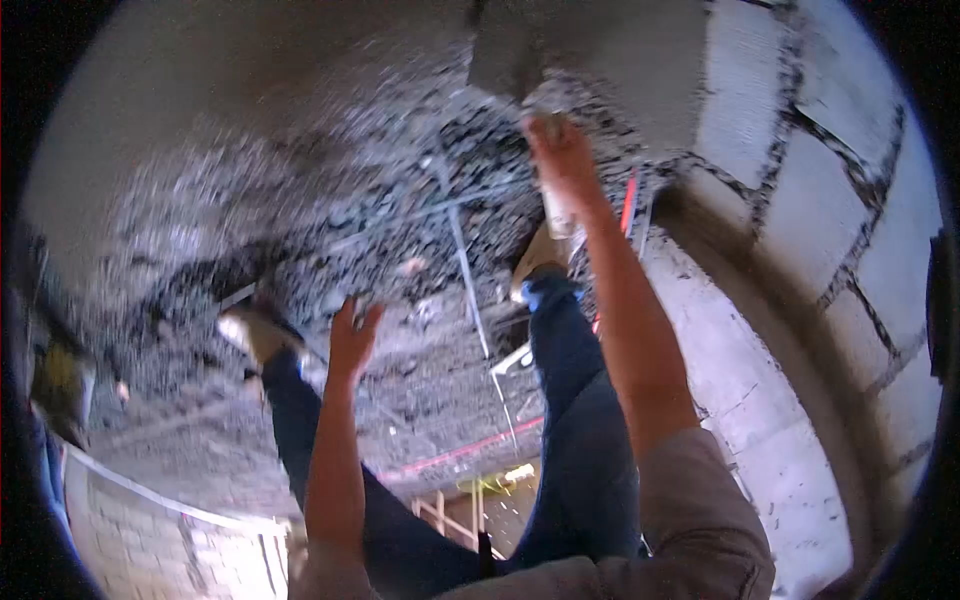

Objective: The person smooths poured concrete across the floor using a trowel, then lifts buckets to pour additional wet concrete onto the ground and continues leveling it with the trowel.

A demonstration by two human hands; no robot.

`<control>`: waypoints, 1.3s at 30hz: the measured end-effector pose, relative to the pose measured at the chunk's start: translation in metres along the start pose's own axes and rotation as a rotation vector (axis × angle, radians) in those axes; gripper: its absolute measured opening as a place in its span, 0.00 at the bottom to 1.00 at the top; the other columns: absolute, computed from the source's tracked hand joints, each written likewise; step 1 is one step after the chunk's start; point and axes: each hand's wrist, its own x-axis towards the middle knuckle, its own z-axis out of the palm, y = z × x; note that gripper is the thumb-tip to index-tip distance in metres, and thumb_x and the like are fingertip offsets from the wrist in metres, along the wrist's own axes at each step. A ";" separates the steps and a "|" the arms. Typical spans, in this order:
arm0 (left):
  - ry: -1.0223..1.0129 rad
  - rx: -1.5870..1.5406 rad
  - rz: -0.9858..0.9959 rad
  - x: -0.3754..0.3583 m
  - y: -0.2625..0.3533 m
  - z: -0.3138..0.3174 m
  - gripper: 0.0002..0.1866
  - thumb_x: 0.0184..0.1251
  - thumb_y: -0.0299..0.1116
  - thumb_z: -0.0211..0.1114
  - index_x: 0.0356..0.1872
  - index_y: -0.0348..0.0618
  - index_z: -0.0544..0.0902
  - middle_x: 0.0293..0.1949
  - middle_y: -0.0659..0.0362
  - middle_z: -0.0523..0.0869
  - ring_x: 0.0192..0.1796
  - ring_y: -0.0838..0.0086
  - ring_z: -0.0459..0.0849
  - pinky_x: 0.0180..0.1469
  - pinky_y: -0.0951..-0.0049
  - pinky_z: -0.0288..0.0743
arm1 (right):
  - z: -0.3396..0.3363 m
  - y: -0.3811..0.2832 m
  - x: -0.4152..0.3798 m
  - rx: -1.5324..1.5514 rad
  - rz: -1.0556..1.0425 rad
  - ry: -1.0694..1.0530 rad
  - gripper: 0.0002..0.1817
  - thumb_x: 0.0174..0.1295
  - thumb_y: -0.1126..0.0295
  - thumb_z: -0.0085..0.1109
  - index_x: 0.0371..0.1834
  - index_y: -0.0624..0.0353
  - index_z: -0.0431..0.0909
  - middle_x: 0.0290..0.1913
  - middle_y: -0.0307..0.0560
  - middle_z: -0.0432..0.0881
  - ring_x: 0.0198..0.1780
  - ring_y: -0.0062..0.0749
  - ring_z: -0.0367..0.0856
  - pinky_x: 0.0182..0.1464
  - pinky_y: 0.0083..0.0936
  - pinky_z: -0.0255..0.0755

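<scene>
My right hand (565, 165) reaches far forward, closed around a tool with a pale handle (558, 218). Just beyond the fingers is a flat grey shape (503, 60) over the wet concrete; blur hides whether it is the tool's blade. Smooth grey concrete (250, 90) spreads across the front, with rough dark rubble (400, 240) between it and my feet. Over the rubble hangs my left hand (352, 340), fingers apart and holding nothing.
A wall of pale blocks (810, 190) curves along the right, above a light ledge (750, 400). Thin pale rods (465, 260) and a red strip (629, 200) lie across the rubble. My shoes (255, 332) stand on it. Another person's leg (52, 470) shows at far left.
</scene>
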 end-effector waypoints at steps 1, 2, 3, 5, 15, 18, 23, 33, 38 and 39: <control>-0.034 -0.139 -0.047 -0.006 0.017 -0.008 0.23 0.60 0.46 0.61 0.48 0.35 0.74 0.37 0.54 0.81 0.38 0.74 0.75 0.44 0.74 0.68 | 0.001 -0.019 -0.016 0.015 -0.009 -0.115 0.21 0.59 0.52 0.53 0.39 0.62 0.71 0.27 0.51 0.77 0.28 0.38 0.77 0.30 0.36 0.71; -0.094 -0.221 -0.037 0.001 -0.006 -0.006 0.22 0.61 0.45 0.60 0.47 0.37 0.75 0.35 0.54 0.81 0.36 0.75 0.75 0.42 0.74 0.69 | -0.002 -0.053 -0.035 0.081 0.017 -0.095 0.19 0.59 0.54 0.54 0.38 0.61 0.71 0.26 0.46 0.76 0.26 0.32 0.75 0.27 0.31 0.70; -0.078 -0.152 -0.106 -0.004 0.008 -0.016 0.22 0.60 0.46 0.60 0.47 0.37 0.75 0.34 0.54 0.81 0.36 0.76 0.75 0.41 0.74 0.69 | -0.004 -0.077 -0.056 0.142 0.049 -0.077 0.17 0.59 0.56 0.56 0.37 0.60 0.71 0.25 0.42 0.75 0.24 0.26 0.74 0.25 0.27 0.69; -0.031 -0.089 -0.187 -0.004 0.021 -0.029 0.22 0.60 0.46 0.60 0.47 0.38 0.75 0.34 0.54 0.81 0.35 0.76 0.76 0.41 0.74 0.69 | 0.001 -0.077 -0.065 0.374 -0.178 -0.058 0.15 0.57 0.59 0.59 0.35 0.58 0.71 0.24 0.36 0.73 0.22 0.19 0.70 0.21 0.23 0.65; 0.321 -0.377 0.055 -0.055 0.000 -0.144 0.23 0.58 0.49 0.61 0.47 0.42 0.76 0.38 0.51 0.83 0.43 0.66 0.80 0.45 0.70 0.71 | 0.061 -0.096 -0.092 -0.038 -0.411 0.019 0.26 0.62 0.49 0.47 0.44 0.65 0.74 0.29 0.46 0.76 0.26 0.29 0.71 0.31 0.30 0.66; 0.628 -0.152 0.244 -0.110 -0.023 -0.235 0.21 0.59 0.48 0.60 0.47 0.43 0.76 0.40 0.50 0.82 0.44 0.66 0.80 0.46 0.70 0.70 | 0.041 -0.144 -0.127 -0.143 -0.312 -0.129 0.27 0.61 0.50 0.48 0.43 0.69 0.72 0.33 0.59 0.77 0.34 0.46 0.74 0.39 0.37 0.67; 0.640 -0.450 -0.029 -0.206 -0.145 -0.358 0.23 0.60 0.47 0.59 0.47 0.39 0.78 0.41 0.54 0.82 0.43 0.73 0.78 0.48 0.72 0.69 | -0.008 -0.251 -0.209 -0.449 -0.538 -0.169 0.25 0.61 0.50 0.49 0.45 0.64 0.70 0.36 0.65 0.76 0.38 0.60 0.75 0.38 0.42 0.68; 0.501 -0.230 -0.363 -0.430 -0.373 -0.363 0.23 0.58 0.52 0.57 0.36 0.39 0.80 0.37 0.45 0.81 0.39 0.52 0.80 0.41 0.59 0.72 | -0.093 -0.373 -0.366 -0.874 -0.348 0.050 0.25 0.54 0.55 0.56 0.50 0.60 0.66 0.41 0.64 0.77 0.43 0.59 0.75 0.42 0.44 0.69; 0.547 -0.449 -0.492 -0.429 -0.306 -0.378 0.27 0.55 0.57 0.56 0.38 0.40 0.81 0.34 0.45 0.83 0.42 0.54 0.81 0.44 0.61 0.72 | -0.137 -0.337 -0.393 -0.913 -0.511 0.054 0.26 0.52 0.53 0.57 0.44 0.64 0.68 0.37 0.64 0.77 0.40 0.58 0.75 0.41 0.44 0.69; 0.464 -0.614 -0.536 -0.430 -0.269 -0.391 0.28 0.55 0.57 0.56 0.39 0.39 0.81 0.36 0.44 0.82 0.44 0.54 0.81 0.45 0.60 0.71 | -0.147 -0.325 -0.394 -1.025 -0.704 0.056 0.26 0.52 0.52 0.57 0.42 0.65 0.68 0.37 0.65 0.77 0.40 0.58 0.75 0.41 0.44 0.69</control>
